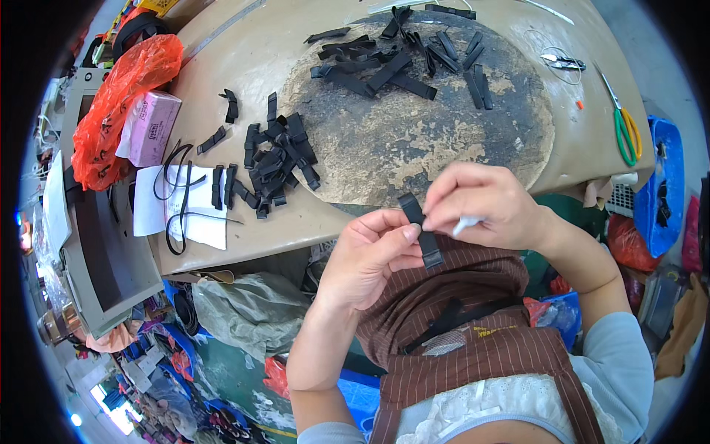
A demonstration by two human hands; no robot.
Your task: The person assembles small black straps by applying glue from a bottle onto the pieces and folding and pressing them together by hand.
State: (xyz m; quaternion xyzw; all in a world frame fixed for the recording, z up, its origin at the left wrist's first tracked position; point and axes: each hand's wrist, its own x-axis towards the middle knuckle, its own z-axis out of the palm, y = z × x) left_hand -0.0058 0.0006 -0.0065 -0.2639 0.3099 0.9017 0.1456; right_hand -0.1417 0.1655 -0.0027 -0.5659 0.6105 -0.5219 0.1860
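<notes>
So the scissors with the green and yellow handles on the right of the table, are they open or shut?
Shut. The scissors lie flat near the table's right edge, blades together in one thin line and the two handle loops side by side.

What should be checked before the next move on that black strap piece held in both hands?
1. Short black strap piece pinched by both hands: ok.
2. Left hand thumb on the strap's lower half: ok.
3. Right hand fingers at its upper end: ok.
4. Small white item tucked under the right hand, kind: cannot tell.
5. Pile of black strap pieces on the worn tan table, within view: ok.
6. Green-handled scissors lying apart at the table's right: ok.
</notes>
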